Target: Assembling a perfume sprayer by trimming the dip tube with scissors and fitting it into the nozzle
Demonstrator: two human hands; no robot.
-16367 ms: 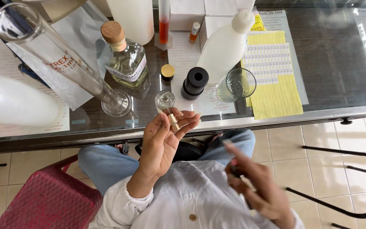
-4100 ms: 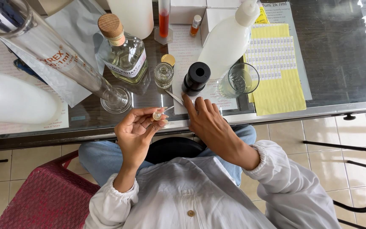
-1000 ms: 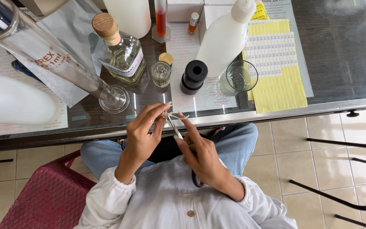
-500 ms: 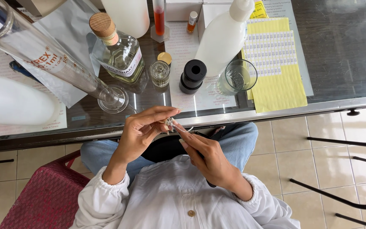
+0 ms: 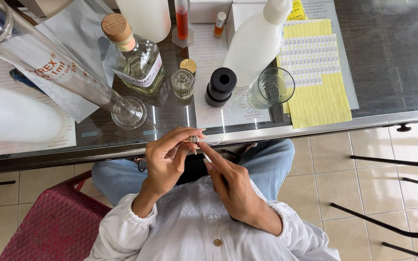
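Steadiness looks like what matters most here: the left hand (image 5: 168, 162) pinches a tiny clear vial (image 5: 195, 139) between fingertips just below the desk (image 5: 393, 72) edge, while the right hand (image 5: 233, 186), closed narrowly around a thin pipette-like tube (image 5: 207, 157), meets it from 5 o'clock; keeping wrists close and the tip aligned with the small mouth seems wise. At 12 o'clock of the vial stand a faceted glass jar (image 5: 183, 83) and a matte black cap (image 5: 221, 87); at 10 o'clock, a tall glass cylinder (image 5: 59, 72) on a round foot.
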